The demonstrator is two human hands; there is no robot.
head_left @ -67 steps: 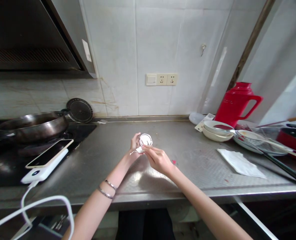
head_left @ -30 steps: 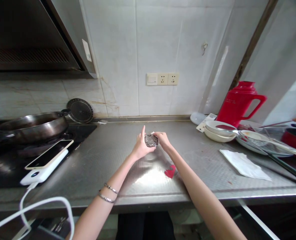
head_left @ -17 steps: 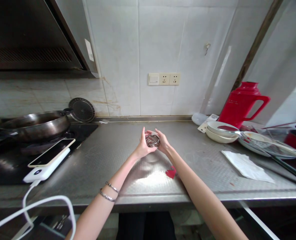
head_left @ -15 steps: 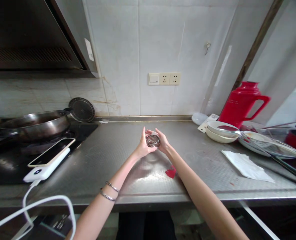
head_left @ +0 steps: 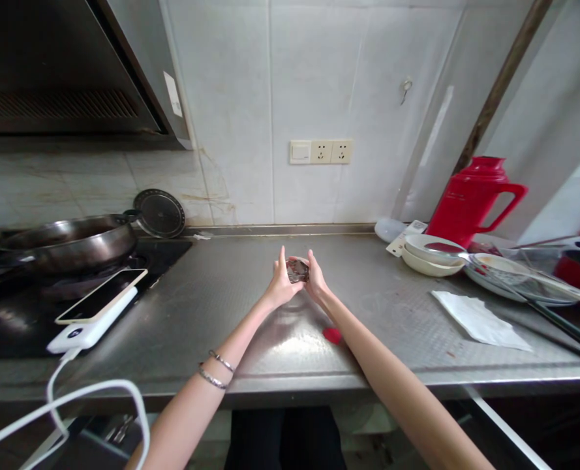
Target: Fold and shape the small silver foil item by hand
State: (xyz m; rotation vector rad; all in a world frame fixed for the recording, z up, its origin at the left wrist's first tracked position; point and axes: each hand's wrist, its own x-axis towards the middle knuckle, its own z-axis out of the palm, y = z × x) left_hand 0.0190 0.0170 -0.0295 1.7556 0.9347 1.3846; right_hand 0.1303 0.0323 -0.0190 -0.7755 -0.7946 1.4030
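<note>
Both hands are together over the middle of the steel counter (head_left: 221, 287), cupped round a small dark, shiny object (head_left: 297, 271). What the object is cannot be made out. My left hand (head_left: 280, 285) grips its left side, with the thumb below and a finger pointing up. My right hand (head_left: 315, 281) presses on its right side, with some fingers behind it. Two silver bracelets (head_left: 214, 375) circle my left forearm. Beside my right forearm a small red patch (head_left: 332, 335) shows on the counter.
At the left, a steel pan (head_left: 74, 245) sits on the stove, near a phone (head_left: 104, 297) on a white power bank (head_left: 94, 329) with a cable. At the right are a red thermos (head_left: 466, 202), stacked bowls (head_left: 429, 262), plates and a white napkin (head_left: 480, 320).
The hands have shifted slightly left with the object, and it has turned a little between them. The whole view has moved slightly.
</note>
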